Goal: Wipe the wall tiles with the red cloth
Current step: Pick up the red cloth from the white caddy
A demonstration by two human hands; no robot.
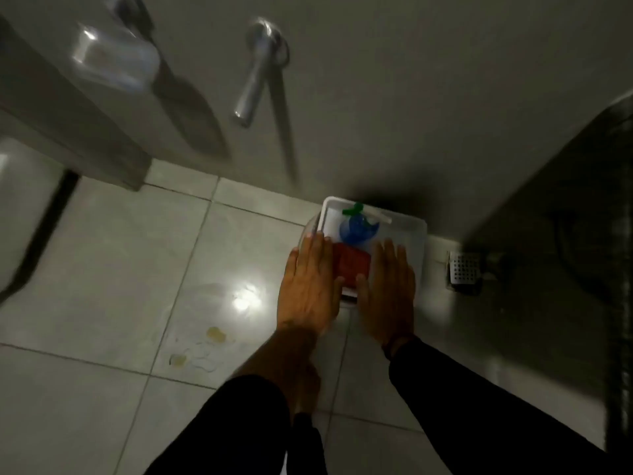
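Note:
A folded red cloth [352, 268] lies in a white plastic basket [407, 231] on the floor against the wall. Behind the cloth in the same basket stands a blue spray bottle [358, 229] with a green top. My left hand [310, 286] is spread flat over the basket's left edge, just left of the cloth. To the right of the cloth, my right hand [387, 289] is also flat with fingers apart. Neither hand holds anything. The grey wall tiles [394, 97] rise behind the basket.
A chrome tap [258, 70] sticks out of the wall above, with a soap dish [114, 60] to its left. A white toilet [24, 207] is at far left. A metal floor drain [464, 272] lies right of the basket. Stains mark the floor tiles [195, 351].

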